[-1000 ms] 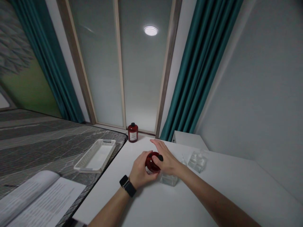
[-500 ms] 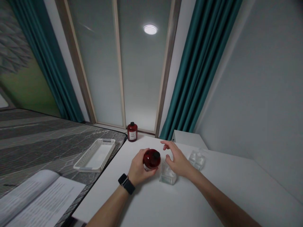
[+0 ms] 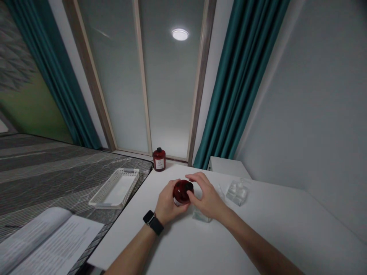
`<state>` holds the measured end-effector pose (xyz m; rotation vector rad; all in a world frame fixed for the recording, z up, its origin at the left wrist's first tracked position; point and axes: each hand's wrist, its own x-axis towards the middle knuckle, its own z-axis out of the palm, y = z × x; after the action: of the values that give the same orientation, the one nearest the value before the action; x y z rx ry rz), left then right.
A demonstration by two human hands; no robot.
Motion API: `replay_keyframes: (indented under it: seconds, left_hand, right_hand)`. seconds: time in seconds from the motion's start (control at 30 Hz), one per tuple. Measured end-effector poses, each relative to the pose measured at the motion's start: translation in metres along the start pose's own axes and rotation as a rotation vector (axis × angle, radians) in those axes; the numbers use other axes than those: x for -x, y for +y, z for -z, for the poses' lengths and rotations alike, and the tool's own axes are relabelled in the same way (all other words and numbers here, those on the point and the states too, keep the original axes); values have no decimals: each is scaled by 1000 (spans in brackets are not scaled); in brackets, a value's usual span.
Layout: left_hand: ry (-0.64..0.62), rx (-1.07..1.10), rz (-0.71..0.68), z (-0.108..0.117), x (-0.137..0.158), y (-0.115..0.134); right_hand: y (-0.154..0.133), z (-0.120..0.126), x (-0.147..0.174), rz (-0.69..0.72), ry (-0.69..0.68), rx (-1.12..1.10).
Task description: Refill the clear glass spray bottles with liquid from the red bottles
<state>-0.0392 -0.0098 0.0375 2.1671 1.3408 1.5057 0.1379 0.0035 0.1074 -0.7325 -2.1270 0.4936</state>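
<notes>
Red bottle [image 3: 181, 193] fills the curled left hand [image 3: 168, 204]; part-open right hand [image 3: 208, 199] half-hides a clear container [image 3: 200, 217].

My left hand [image 3: 166, 200], my right hand [image 3: 208, 196] and the red bottle [image 3: 180, 192] block the middle of the white table [image 3: 183, 248]. 1 clear container [image 3: 200, 217] sits low beside my right hand, another clear container [image 3: 237, 193] towards the far edge; I'd have to skirt both. A standing bottle [image 3: 159, 160] obstructs the far left corner. I have room between my forearms [image 3: 133, 246] to the near edge, and along the left edge.
</notes>
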Motion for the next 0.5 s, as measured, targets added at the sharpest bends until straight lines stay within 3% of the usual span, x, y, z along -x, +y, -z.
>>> replay_keyframes:
  seconds: [0.27, 0.5]
  left_hand:
    - [0, 5, 16, -1, 0, -3]
    - [-53, -13, 14, -4, 1, 0]
  right_hand:
    - [5, 5, 1, -28, -14, -41]
    - [7, -6, -3, -130, 50, 10]
